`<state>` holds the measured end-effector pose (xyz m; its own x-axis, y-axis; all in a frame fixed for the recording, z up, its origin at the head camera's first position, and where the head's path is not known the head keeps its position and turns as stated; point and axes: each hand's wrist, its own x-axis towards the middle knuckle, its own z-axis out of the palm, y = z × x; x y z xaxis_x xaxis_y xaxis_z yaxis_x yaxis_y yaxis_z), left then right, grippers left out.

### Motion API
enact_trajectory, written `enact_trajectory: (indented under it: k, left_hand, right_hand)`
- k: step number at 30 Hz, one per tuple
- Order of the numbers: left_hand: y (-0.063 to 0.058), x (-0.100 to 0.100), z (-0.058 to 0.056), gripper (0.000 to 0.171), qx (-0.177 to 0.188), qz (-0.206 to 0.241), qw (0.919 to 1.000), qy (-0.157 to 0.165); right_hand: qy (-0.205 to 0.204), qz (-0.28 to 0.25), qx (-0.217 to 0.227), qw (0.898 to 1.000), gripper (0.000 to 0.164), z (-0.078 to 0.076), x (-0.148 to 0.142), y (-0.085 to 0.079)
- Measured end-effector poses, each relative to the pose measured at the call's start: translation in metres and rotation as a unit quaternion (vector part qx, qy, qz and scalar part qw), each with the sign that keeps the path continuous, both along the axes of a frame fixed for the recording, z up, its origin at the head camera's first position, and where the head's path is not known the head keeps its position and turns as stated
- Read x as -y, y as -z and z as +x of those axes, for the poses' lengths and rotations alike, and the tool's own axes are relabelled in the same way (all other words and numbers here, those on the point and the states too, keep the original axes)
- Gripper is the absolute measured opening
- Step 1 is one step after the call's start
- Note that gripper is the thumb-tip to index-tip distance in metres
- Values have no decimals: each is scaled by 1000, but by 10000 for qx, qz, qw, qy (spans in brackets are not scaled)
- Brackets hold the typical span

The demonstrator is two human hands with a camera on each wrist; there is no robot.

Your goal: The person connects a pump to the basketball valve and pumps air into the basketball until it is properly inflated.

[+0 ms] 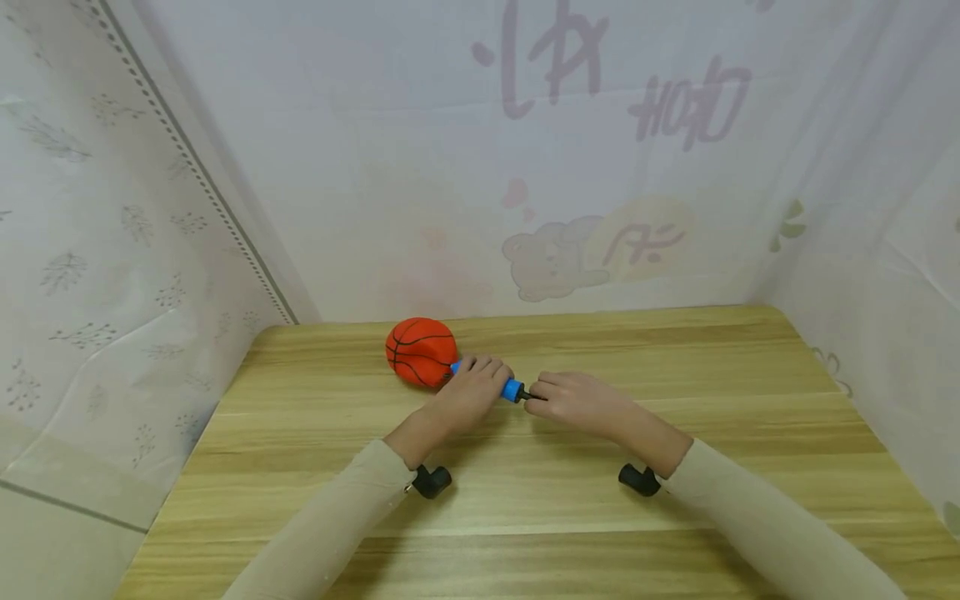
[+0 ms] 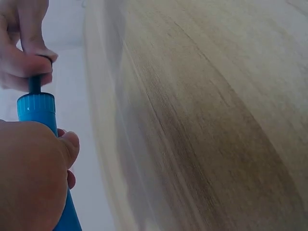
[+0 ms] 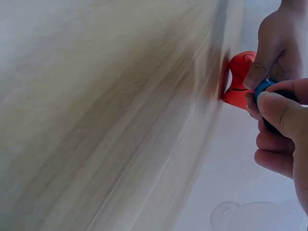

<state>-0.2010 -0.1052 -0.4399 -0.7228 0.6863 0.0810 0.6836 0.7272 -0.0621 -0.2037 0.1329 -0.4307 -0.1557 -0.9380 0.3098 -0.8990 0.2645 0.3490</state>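
Note:
A blue hand pump [image 1: 512, 390] runs slantwise between the two hands, its far end at an orange-red basketball [image 1: 420, 350] with black lines. The ball is partly caved in on the side facing the pump. My left hand [image 1: 472, 390] grips the pump's barrel [image 2: 67, 214], thumb and fingers wrapped round it. Its black handle is held by my right hand [image 1: 573, 402], with a short piece of dark rod [image 2: 34, 85] showing above the ribbed blue cap [image 2: 36, 103]. In the right wrist view the dented ball [image 3: 238, 94] lies beyond both hands. Where pump and ball meet is mostly hidden by the left hand.
Both hands work over a wood-grain table [image 1: 525, 517]. A printed white cloth [image 1: 420, 167] hangs behind its far edge, with more cloth along the left and right sides. Black wrist mounts [image 1: 432, 482] stick out below each sleeve.

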Motion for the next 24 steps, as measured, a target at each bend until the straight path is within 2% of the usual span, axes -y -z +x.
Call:
enact_trajectory:
  k: [4, 9, 13, 16, 18, 24]
  left_hand:
    - [-2, 3, 1, 21, -49, -10, 10000, 17]
    - [-5, 5, -2, 19, 103, -30, 9999, 34]
    - [-6, 5, -5, 15, 227, 75, 9997, -20]
    - [-6, 5, -6, 14, 270, 157, 9995, -10]
    - [-6, 5, -6, 15, 301, 183, 9994, -11]
    - [-4, 5, -8, 15, 356, 273, 9990, -22]
  right_hand:
    - [-62, -86, -9, 9999, 20, -2, 4, 2]
    - [-213, -239, -26, 9995, 19, -2, -2, 5]
    - [-239, -295, 21, 9993, 6, 3, -16, 4]
    - [-314, -403, 18, 9987, 37, 8, -30, 3]
    - [-376, -475, -47, 9982, 49, 12, -39, 1]
    - [-513, -563, -95, 9970, 49, 21, -64, -1]
